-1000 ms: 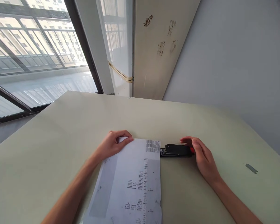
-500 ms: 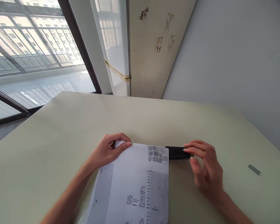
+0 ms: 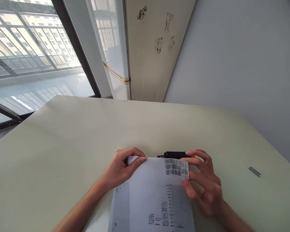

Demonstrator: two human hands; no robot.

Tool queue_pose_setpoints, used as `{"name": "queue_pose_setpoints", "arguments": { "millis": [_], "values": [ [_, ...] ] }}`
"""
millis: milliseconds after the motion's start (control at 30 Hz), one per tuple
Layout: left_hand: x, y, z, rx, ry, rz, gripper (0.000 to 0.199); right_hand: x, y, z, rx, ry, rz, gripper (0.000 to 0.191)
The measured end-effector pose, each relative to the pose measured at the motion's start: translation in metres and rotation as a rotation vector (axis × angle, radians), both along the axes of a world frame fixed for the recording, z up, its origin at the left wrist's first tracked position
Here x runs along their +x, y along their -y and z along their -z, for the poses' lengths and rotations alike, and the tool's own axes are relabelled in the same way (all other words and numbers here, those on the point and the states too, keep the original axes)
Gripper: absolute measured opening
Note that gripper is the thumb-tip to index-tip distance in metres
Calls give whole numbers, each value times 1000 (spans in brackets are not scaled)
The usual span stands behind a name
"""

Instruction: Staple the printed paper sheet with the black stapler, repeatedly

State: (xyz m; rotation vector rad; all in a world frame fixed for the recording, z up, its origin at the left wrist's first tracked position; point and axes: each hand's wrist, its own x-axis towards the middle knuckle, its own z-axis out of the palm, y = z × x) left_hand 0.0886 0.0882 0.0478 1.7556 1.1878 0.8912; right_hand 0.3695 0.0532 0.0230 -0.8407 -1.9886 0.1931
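Note:
White printed sheets of paper point(image 3: 147, 193), with barcode-like blocks near the top right corner and small lines of text, slant up from the lower edge of my view. My left hand point(image 3: 127, 166) grips their top left edge, thumb in front and fingers folded over behind. At the right edge is my right hand point(image 3: 204, 183), thumb on the front and some fingers behind the paper. Its upper fingertips reach a black oblong object point(image 3: 175, 154) lying just beyond the top edge. That object shows a bit of red at its right end; its lower part is hidden by the paper.
A pale table point(image 3: 99, 125) spreads around the hands. On its right side lies a small grey-green strip point(image 3: 255, 171). Past the far edge stand a fridge point(image 3: 147, 74) with worn patches and a grey wall point(image 3: 232, 58). A window point(image 3: 33, 54) is at the left.
The paper and my left hand have shifted right and slightly down in view. My right hand has gone from the black object's end to the paper's right edge. The paper now covers more of that object.

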Motion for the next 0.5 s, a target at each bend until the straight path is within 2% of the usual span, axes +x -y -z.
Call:
{"name": "queue_pose_setpoints", "arguments": {
  "millis": [167, 300, 400, 500],
  "values": [
    [-1, 0, 2, -8, 2, 2, 28, 0, 1, 2, -24, -29, 25, 20],
    [-3, -1, 1, -44, 39, 3, 41, 0, 1, 0, -36, -53, 38, 19],
    [-1, -2, 2, -104, 126, -120, 56, 3, 0, -2, -91, -95, 75, 20],
    [2, -3, 6, -234, 356, -290, 64, 6, -3, -7, -125, -162, 114, 22]
  ]
}}
